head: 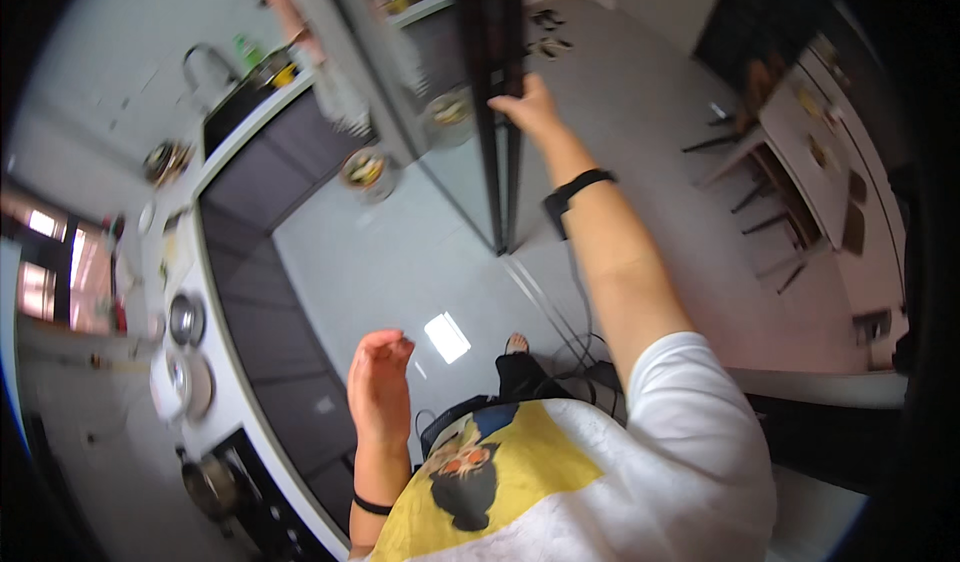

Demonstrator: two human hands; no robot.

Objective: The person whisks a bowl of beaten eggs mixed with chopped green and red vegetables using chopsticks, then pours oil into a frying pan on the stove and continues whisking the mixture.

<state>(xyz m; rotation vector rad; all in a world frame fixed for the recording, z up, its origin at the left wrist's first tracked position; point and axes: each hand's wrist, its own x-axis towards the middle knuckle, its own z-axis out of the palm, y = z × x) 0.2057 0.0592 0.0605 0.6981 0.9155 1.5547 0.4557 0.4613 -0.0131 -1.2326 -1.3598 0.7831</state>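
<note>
My right hand (531, 108) is stretched far forward on the dark frame of a folding glass door (504, 179), with the thumb across the frame and the fingers at its edge. A black band with a small dark box sits on that wrist. My left hand (381, 382) is raised beside my body, its fingers loosely curled and nothing seen in it; a thin black band circles the wrist. Below the door, floor tracks (544, 299) run across the tiles towards my foot (517, 344).
To the left, a kitchen counter (225, 359) bears a white pot (180, 383), a metal bowl (185, 319) and a pan (214, 487) on the hob. A bin (367, 175) stands near the cabinets. Another person's arm (281, 6) is near the sink. On the right are a dining table (806, 164) and chairs.
</note>
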